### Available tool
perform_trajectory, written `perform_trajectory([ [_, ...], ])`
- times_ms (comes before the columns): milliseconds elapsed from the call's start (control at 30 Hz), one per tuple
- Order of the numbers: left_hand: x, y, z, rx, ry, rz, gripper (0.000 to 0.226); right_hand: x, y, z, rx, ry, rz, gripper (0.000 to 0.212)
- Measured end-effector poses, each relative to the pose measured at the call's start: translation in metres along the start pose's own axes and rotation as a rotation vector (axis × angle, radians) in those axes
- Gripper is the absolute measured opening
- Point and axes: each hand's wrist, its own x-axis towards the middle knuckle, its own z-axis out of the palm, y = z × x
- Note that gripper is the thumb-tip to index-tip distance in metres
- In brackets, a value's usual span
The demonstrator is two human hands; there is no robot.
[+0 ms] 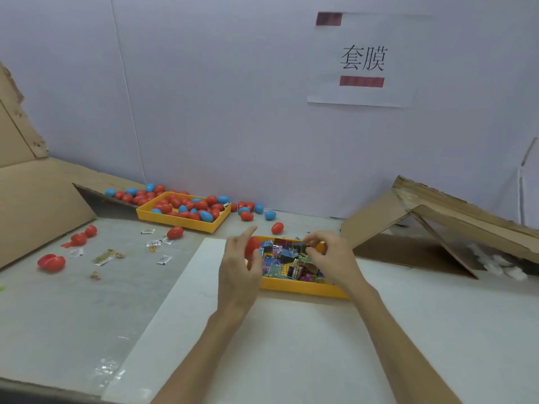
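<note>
A red plastic egg (251, 248) is being cradled in the curled grip of the left hand (237, 265) over a yellow tray (303, 290). A small packet (308, 250) is being pinched by the right hand (332, 258) and is best brought squarely to the egg.

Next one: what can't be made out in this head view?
Behind the left hand: most of the red egg; whole or half, unclear.
Under the right hand's fingers: small item it pinches.
Too small, blurred: print on packets in the near yellow tray.
Cut off at right edge: cardboard box.
</note>
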Motion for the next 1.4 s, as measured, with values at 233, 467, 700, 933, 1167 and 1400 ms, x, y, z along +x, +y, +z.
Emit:
perform_trajectory([
  [233,0.002,-0.017,0.005,0.030,0.124,0.119,0.045,0.003,0.019,0.018,-0.183,-0.054,0.018,0.017],
  [467,0.023,-0.030,0.005,0.040,0.092,-0.087,0.037,-0.001,0.005,0.020,-0.202,0.016,-0.038,0.023],
  [700,0.014,-0.034,0.004,0.041,0.038,-0.092,0.045,0.014,-0.043,0.061,-0.177,-0.320,-0.084,0.025],
  [933,0.010,-0.021,0.003,-0.039,0.086,-0.061,0.048,0.010,-0.036,0.055,0.081,-0.140,-0.046,0.014],
  [1167,0.004,-0.006,0.004,-0.241,0.023,-0.120,0.032,-0.004,-0.029,0.020,0.753,-0.086,0.191,0.006],
  [1400,0.002,0.001,0.000,-0.364,-0.196,-0.094,0.035,-0.011,-0.025,0.009,1.603,-0.251,0.230,0.006],
])
